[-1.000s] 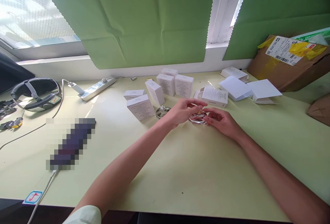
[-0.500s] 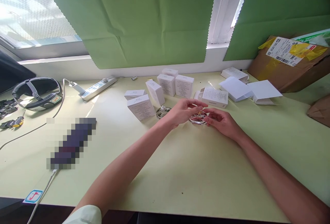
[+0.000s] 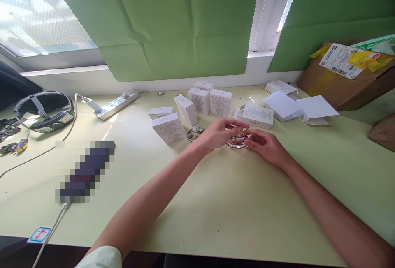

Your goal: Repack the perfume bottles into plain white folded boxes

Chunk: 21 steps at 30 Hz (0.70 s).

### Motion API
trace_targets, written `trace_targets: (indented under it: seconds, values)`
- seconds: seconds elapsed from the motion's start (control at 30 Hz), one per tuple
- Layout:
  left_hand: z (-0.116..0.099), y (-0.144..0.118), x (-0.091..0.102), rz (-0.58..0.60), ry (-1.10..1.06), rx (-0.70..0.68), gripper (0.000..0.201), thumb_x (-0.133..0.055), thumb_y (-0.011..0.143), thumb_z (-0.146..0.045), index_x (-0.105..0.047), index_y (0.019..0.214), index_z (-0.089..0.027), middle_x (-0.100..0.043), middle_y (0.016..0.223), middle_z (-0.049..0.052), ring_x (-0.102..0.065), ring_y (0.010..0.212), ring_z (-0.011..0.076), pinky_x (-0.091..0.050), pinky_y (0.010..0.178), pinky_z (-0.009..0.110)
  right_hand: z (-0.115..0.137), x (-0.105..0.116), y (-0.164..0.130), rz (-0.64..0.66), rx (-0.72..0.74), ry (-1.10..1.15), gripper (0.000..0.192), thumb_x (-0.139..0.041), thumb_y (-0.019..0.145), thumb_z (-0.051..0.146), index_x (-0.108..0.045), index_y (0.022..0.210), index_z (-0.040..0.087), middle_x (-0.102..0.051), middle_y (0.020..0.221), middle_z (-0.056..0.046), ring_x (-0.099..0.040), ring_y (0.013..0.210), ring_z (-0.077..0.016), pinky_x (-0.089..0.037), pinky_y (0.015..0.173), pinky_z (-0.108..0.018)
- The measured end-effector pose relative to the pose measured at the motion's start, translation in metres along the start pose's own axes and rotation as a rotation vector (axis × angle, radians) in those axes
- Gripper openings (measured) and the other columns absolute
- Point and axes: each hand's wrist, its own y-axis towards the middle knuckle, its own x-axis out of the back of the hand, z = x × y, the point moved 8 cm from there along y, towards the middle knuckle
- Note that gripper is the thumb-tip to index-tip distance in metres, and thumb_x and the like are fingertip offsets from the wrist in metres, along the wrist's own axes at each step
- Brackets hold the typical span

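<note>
A shiny, clear-and-silvery round dish with a bit of gold at its top sits on the table between my hands. My left hand reaches over it from the left, fingers curved and closed at its top; the fingertips partly hide what they grip. From the right, my right hand holds the dish's side between thumb and bent fingers. Just left of my left hand lies a similar shiny round lid-like piece with a small knob. Behind the dish a white printed carton lies on its side with its flap open.
Several white cartons stand behind and left of my hands. Folded white card and a brown cardboard box are at the right. Leftward are a power strip, a headset, a cable and a blurred-out dark device.
</note>
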Motion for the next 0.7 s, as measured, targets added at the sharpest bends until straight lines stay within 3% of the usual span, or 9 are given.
trace_targets:
  seconds: [0.33,0.6,0.7]
  values:
    - [0.004,0.0,-0.001,-0.018,-0.036,0.035,0.028,-0.064,0.091,-0.035,-0.072,0.112,-0.018,-0.072,0.099,0.008,-0.066,0.083,0.0146,-0.05,0.076,0.028,0.001,0.0,0.0,0.002,-0.006,0.012,0.042,-0.071,0.082,0.051,-0.068,0.116,0.027,-0.064,0.073,0.0,-0.061,0.072,-0.0205,-0.048,0.071,-0.036]
    - [0.002,-0.002,0.0,-0.02,-0.009,0.03,0.035,-0.063,0.091,-0.04,-0.068,0.119,-0.02,-0.07,0.111,0.009,-0.066,0.095,0.0175,-0.05,0.084,0.03,0.011,-0.005,-0.006,0.044,-0.048,-0.034,0.059,-0.077,0.077,0.05,-0.057,0.129,0.031,-0.057,0.075,0.003,-0.058,0.075,-0.0204,-0.049,0.069,-0.035]
    - [-0.006,-0.004,0.005,-0.077,0.067,0.009,0.036,-0.06,0.093,-0.043,-0.066,0.122,-0.022,-0.067,0.12,0.008,-0.063,0.105,0.0189,-0.049,0.088,0.03,0.017,0.001,-0.006,0.027,0.007,-0.021,0.052,-0.074,0.08,0.05,-0.057,0.125,0.031,-0.061,0.084,0.0,-0.058,0.076,-0.019,-0.05,0.073,-0.035]
